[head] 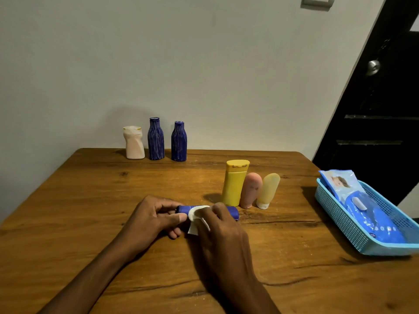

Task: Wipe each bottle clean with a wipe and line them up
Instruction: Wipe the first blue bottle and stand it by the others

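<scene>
Mid-wipe: left hand [156, 215] grips the blue bottle [231, 211] lying near the surface's [90, 200] middle, right hand [217, 225] pinches the wipe [196, 215] on it; next I'd guess stand it with the far row.

Blue bottle [231, 211] is lying on its side at near centre of the wooden surface [90, 200]. Left hand [152, 219] is gripping its left end; right hand [221, 225] is pressing a white wipe [196, 217] around its middle. Just behind to the right, a yellow bottle [234, 182], pink tube [250, 190] and pale yellow tube [267, 190] are standing side by side. At the far edge a white bottle [134, 142] and two dark blue bottles [156, 139] [179, 141] are standing in a row. At right, a blue basket [344, 225] is holding a wipes pack [362, 207].
</scene>
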